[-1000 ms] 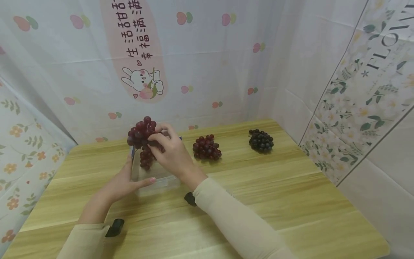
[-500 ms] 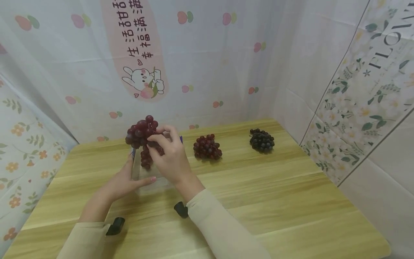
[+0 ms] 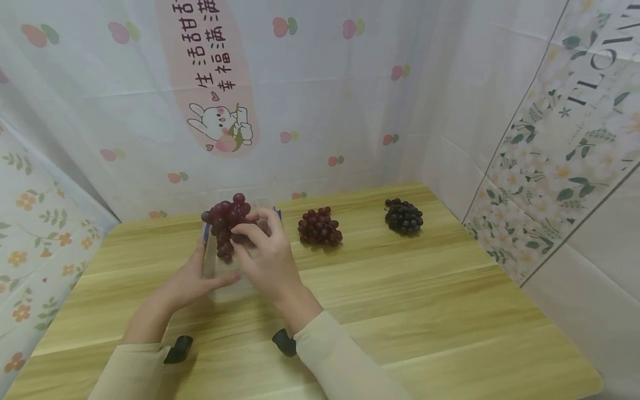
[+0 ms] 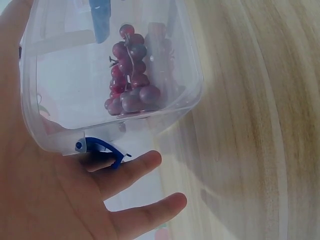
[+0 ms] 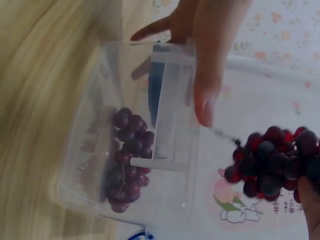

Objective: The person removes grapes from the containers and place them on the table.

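A clear plastic container (image 3: 245,287) with blue side clips stands at the table's back left. Inside lies one bunch of dark red grapes (image 5: 131,155). My left hand (image 3: 187,283) steadies its left front corner, thumb along the front rim; the fingers (image 4: 135,172) reach straight and spread past the blue clip (image 4: 102,146). Over the opening, my right hand (image 3: 267,253) pinches a second bunch of red grapes (image 3: 227,214) between thumb and fingers. In the right wrist view these held grapes (image 5: 275,162) hang outside the rim, with only part of the hand visible.
Right of the container a bunch of red grapes (image 3: 320,228) lies on the wooden table (image 3: 425,311). Farther right is a bunch of black grapes (image 3: 403,216). Patterned curtains (image 3: 320,100) hang behind the table and at both sides.
My right hand has lowered the held grapes slightly toward the container's opening, and they now overlap the bunch inside in the head view. The left hand has stayed in place.
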Demonstrator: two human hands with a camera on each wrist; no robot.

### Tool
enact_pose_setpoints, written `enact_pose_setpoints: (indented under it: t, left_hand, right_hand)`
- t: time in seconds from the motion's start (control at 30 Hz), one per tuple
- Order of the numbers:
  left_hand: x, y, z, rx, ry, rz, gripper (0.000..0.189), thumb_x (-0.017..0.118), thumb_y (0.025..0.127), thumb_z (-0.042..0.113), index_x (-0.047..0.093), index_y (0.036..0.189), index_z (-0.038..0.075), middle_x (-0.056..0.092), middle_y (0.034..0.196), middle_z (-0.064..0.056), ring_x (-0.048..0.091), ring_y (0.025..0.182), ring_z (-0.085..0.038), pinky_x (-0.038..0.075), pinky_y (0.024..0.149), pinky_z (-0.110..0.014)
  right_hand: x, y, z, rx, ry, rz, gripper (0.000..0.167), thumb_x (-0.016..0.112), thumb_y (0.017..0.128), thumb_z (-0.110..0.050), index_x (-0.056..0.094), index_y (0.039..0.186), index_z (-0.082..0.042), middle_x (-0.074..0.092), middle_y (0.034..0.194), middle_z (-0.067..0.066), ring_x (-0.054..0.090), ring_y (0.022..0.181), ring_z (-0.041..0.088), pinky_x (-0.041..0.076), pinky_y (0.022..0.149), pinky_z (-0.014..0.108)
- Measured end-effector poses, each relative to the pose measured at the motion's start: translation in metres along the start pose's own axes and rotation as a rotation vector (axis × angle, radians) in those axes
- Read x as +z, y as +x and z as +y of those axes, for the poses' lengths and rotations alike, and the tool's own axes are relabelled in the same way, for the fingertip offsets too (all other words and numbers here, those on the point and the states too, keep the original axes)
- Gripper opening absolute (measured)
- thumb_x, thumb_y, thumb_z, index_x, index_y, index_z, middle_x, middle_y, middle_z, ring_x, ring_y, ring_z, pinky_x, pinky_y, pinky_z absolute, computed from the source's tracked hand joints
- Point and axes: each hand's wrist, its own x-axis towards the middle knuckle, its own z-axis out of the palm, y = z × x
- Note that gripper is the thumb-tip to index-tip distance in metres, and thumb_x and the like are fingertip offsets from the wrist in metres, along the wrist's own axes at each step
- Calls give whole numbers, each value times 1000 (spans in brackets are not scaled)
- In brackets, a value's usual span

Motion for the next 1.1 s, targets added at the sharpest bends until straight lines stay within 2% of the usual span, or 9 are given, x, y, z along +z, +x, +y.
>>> enact_pose_setpoints:
  t: [0.1, 0.33, 0.53, 0.77, 0.97, 1.1]
  left_hand:
    - [0, -1, 0, -2, 4, -1, 139, 74, 93, 63, -35, 162, 11, -10, 175, -33, 8, 159, -63, 26, 120, -80]
    - [-1, -2, 1, -9, 19, -8, 138, 72, 94, 65, -35, 162, 10, -10, 175, -34, 7, 158, -65, 25, 119, -81]
    - [0, -1, 0, -13, 8, -6, 139, 73, 93, 64, -34, 163, 9, -12, 175, -34, 5, 159, -64, 24, 120, -81]
    - [0, 1, -2, -26, 25, -4, 141, 73, 92, 66, -34, 162, 7, -13, 174, -34, 6, 159, -64, 23, 121, -80]
    - [0, 1, -3, -36, 33, -18, 142, 72, 93, 67, -35, 160, 4, -15, 173, -35, 3, 158, -64, 20, 122, -80]
    - [0, 2, -4, -29, 36, -14, 142, 72, 92, 68, -36, 160, 6, -16, 173, -34, 2, 158, -64, 18, 123, -80]
  right_hand:
    - [-4, -2, -4, -15, -9, 0, 8, 78, 94, -3, 76, 102, -4, 56, 122, 15, 68, 92, 20, 56, 90, 9]
    - [-18, -2, -14, -53, -48, 8, 10, 80, 93, -4, 76, 103, -6, 58, 122, 13, 67, 96, 19, 57, 92, 15]
    - [-39, -1, -24, -76, -85, 26, 11, 82, 92, -5, 76, 101, -8, 59, 121, 13, 66, 90, 18, 59, 91, 25]
    - [-66, -2, -33, -82, -87, 54, 15, 85, 88, -2, 77, 100, -7, 60, 120, 15, 66, 83, 16, 60, 87, 30]
    - [-90, -12, -39, -48, -48, 49, 21, 87, 84, 2, 77, 100, -7, 60, 120, 15, 65, 100, 24, 62, 91, 37]
    - [-106, -20, -42, -23, -43, 46, 24, 87, 82, 5, 77, 101, -6, 61, 120, 16, 65, 103, 25, 62, 89, 36]
